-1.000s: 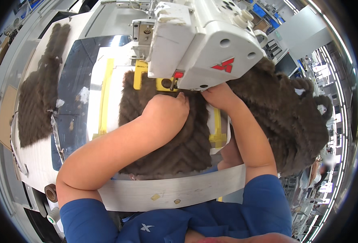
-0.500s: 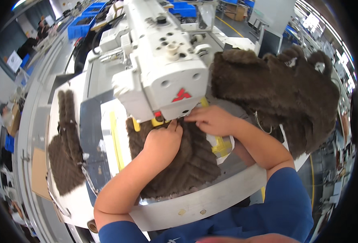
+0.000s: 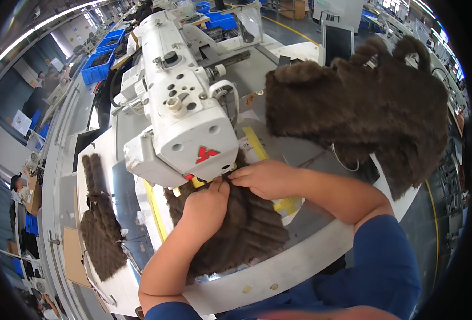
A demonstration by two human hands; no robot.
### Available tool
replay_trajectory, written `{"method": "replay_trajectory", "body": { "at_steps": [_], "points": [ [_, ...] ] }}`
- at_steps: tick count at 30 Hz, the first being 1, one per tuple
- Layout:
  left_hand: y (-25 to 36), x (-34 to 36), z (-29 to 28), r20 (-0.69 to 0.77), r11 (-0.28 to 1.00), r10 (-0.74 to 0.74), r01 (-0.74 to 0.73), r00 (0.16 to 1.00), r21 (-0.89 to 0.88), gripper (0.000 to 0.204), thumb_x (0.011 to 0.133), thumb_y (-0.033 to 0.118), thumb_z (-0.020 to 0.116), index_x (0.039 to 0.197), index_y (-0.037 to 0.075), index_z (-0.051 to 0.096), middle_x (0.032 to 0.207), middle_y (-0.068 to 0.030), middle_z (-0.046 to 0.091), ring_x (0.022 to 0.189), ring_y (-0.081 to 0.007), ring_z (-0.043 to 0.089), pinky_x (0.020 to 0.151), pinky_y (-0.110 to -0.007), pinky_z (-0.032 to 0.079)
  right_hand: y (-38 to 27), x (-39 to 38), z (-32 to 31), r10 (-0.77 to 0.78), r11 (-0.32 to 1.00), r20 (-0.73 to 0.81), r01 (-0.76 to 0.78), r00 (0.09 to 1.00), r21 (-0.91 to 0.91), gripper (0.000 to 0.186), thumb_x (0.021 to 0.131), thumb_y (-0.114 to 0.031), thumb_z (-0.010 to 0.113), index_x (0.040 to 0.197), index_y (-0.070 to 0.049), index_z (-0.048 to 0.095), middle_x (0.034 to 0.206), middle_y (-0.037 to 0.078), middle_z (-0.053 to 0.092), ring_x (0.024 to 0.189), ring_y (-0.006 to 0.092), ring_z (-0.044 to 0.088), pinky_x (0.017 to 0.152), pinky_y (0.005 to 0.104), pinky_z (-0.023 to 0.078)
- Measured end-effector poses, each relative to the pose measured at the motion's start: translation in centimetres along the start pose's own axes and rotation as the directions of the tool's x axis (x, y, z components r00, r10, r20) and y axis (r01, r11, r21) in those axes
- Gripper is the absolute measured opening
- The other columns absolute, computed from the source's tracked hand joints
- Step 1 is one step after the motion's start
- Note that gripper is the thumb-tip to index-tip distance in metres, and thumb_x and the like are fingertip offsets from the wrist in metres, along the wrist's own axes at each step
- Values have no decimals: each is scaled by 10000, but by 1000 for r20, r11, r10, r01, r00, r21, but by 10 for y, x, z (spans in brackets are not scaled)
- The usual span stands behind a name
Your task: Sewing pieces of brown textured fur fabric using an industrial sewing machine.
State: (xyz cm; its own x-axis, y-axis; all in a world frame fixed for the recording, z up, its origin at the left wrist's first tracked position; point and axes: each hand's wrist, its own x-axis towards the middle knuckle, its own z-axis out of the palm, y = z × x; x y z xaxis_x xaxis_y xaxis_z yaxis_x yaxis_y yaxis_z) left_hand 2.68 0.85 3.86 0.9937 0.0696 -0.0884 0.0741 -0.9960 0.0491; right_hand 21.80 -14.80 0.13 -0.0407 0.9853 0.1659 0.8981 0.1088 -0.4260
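Note:
Under the head of a white sewing machine (image 3: 196, 128) lies a brown furry fabric piece (image 3: 241, 229) with slanting ridges. My left hand (image 3: 204, 210) rests on it just in front of the needle area, fingers bent together and gripping the fur. From the right, my right hand (image 3: 265, 178) closes its thumb and fingers on the same piece, close beside the left fingertips. The needle itself is hidden behind the machine head and my fingers. Yellow tape strips (image 3: 254, 144) run on the bed at both sides of the fabric.
A large heap of brown fur pieces (image 3: 353, 106) lies at the right, with a thin pale loop below it. Another furry piece with a narrow strip (image 3: 102, 245) lies at the left. Blue bins (image 3: 97, 66) stand farther back. The pale curved table edge (image 3: 273, 282) runs before me.
The view has tilted and shifted, so the machine appears farther left. Both hands keep hold of the fur piece near the needle area, with little visible movement against the machine.

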Motion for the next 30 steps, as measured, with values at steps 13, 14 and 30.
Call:
{"method": "replay_trajectory", "body": {
  "at_steps": [13, 14, 30],
  "points": [
    [4, -2, -5, 46, 1000, 18, -18, 999, -3, 472, 832, 1, 669, 1294, -41, 585, 1509, -265, 605, 1051, -352, 769, 843, -438, 641, -3, 0, 1, -12, 1000, -10, 12, 1000, 17, 388, 918, -60, 575, 1265, -63, 749, 1393, 40, 709, 1179, 292, 713, 971, 440, 599],
    [4, -3, -5, 45, 1000, 23, -23, 999, 0, 469, 832, 4, 671, 1291, -41, 587, 1506, -264, 609, 1047, -351, 770, 841, -437, 641, -4, 0, 0, 3, 1000, 7, -3, 1000, 23, 382, 916, -59, 575, 1254, -61, 753, 1383, 40, 714, 1175, 292, 714, 968, 440, 600],
    [26, -8, -8, 18, 994, 102, -101, 995, -38, 519, 791, 42, 734, 1287, -35, 603, 1485, -285, 609, 1005, -351, 776, 802, -423, 646, -8, -12, -10, 32, 999, 65, -32, 997, 9, 322, 904, -79, 590, 1154, -81, 792, 1261, 56, 765, 1097, 306, 740, 915, 454, 605]
  ]
}}
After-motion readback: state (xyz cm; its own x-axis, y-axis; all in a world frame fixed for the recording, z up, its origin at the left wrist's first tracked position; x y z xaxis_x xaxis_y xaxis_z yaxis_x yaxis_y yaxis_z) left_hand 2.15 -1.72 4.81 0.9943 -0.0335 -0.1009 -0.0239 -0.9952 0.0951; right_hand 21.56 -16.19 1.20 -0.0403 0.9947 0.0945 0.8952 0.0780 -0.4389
